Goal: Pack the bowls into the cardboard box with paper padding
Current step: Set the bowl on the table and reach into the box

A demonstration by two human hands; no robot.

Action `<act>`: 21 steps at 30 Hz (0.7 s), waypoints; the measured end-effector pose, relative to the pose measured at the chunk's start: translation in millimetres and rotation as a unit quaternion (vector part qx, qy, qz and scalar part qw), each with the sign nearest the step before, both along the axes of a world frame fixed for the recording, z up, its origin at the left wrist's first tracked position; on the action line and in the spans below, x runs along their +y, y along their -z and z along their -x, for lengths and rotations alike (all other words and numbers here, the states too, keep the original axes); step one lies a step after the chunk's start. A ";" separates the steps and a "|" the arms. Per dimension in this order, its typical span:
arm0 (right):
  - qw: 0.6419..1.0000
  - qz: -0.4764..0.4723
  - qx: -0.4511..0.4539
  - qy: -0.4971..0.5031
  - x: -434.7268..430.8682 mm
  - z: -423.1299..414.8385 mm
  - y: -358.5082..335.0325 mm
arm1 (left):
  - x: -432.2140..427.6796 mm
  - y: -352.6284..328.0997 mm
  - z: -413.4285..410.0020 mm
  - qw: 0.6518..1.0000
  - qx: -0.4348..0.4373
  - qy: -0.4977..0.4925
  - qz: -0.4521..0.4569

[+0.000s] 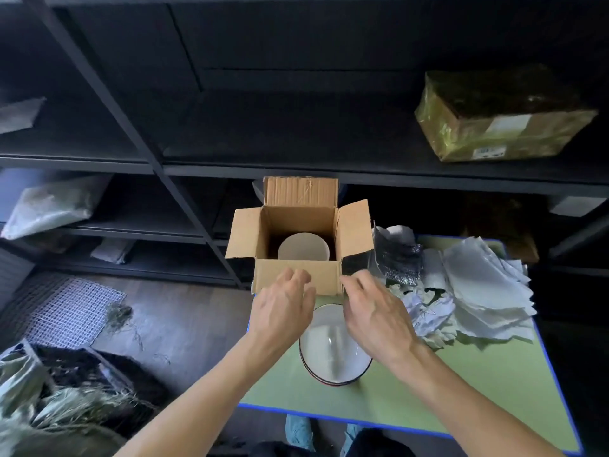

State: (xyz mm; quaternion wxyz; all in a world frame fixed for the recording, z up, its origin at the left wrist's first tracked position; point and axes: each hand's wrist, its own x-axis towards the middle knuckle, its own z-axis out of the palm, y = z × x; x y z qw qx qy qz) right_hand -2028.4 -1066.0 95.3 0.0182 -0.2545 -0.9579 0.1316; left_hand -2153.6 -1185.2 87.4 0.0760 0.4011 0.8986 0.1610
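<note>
An open cardboard box stands at the far left of a green table, its flaps spread out. Inside it sits a white bowl. In front of the box rests a stack of white bowls with dark rims. My left hand hovers over the box's near flap, fingers loosely curled, holding nothing that I can see. My right hand is beside it at the flap's right corner, above the stacked bowls, fingers bent, with nothing visible in it. A heap of crumpled white paper lies to the right.
Dark metal shelving rises behind the table, with a wrapped yellow parcel on the upper right shelf and bagged items on the left. A silver foil bag stands beside the box. The floor at left holds a mesh mat and straw-filled packaging.
</note>
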 end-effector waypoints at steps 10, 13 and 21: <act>0.996 0.054 -0.044 -0.048 36.3 90.6 -8.8 | 41.6 -8.0 66.7 0.998 -0.038 -0.038 0.031; 0.988 0.090 -0.120 -0.027 38.2 119.1 -6.9 | 59.3 -5.4 87.1 0.996 -0.061 -0.026 0.065; 0.954 0.164 -0.234 0.089 40.1 168.8 31.1 | 85.7 31.6 126.1 0.960 -0.184 -0.009 0.209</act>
